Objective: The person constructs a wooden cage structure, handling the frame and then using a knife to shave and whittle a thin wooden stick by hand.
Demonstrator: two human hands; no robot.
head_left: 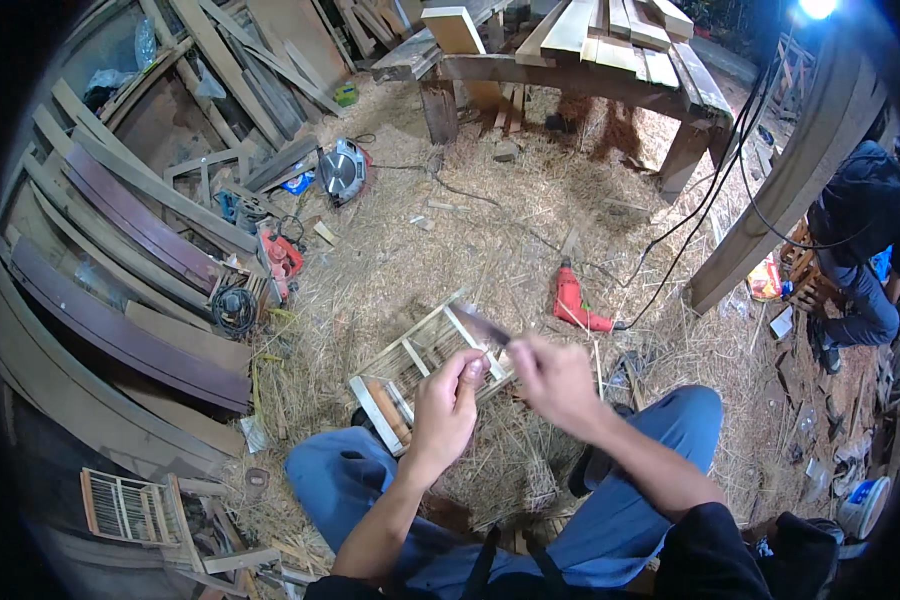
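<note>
My right hand (557, 385) is closed round a knife, its dark blade (484, 325) pointing up and to the left, slightly blurred. Just left of it, my left hand (448, 402) is pinched shut near the blade; whatever thin piece sits between its fingertips is too small to make out. Beneath both hands a slatted wooden frame (417, 347) with thin rods lies tilted on the straw-covered ground between my knees. My hands and forearms hide part of it.
A red power drill (578, 302) lies right of the frame, its cord running to a wooden post (785, 200). A circular saw (343, 172) and a red power tool (281, 262) lie left. Boards cover a workbench (570, 70) ahead. Another person (860, 240) crouches at right.
</note>
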